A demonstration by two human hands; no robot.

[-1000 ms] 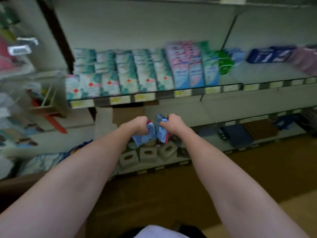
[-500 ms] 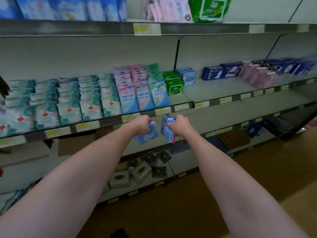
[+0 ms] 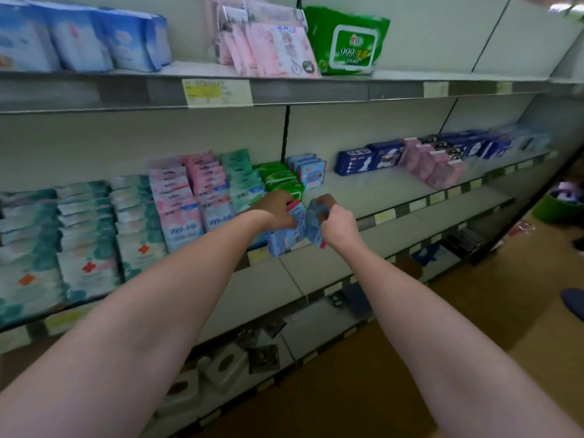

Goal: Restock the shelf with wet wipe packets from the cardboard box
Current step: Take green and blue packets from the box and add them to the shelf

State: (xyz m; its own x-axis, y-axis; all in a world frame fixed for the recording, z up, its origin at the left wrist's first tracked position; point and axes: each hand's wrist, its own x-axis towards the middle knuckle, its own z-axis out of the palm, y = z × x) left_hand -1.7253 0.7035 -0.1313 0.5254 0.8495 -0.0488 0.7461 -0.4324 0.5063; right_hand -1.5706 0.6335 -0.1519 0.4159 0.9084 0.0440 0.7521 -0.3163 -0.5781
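Near the grey metal shelf [image 3: 373, 188], the left hand [image 3: 278, 208] and right hand [image 3: 336, 218] each pinch soft blue wipe packets [image 3: 281, 240], ready to put them beside matching packs [image 3: 311, 172].

Both arms reach toward the middle shelf [image 3: 373, 191]. The left hand [image 3: 278, 210] grips a blue wet wipe packet [image 3: 282, 238], and the right hand [image 3: 338, 221] grips a second blue packet [image 3: 313, 227]; the two packets touch between the hands, at the shelf's front edge. Just behind them stand green packets [image 3: 278, 180] and a row of small blue packs [image 3: 311, 172]. Teal, pink and blue packets [image 3: 132, 222] fill the shelf to the left.
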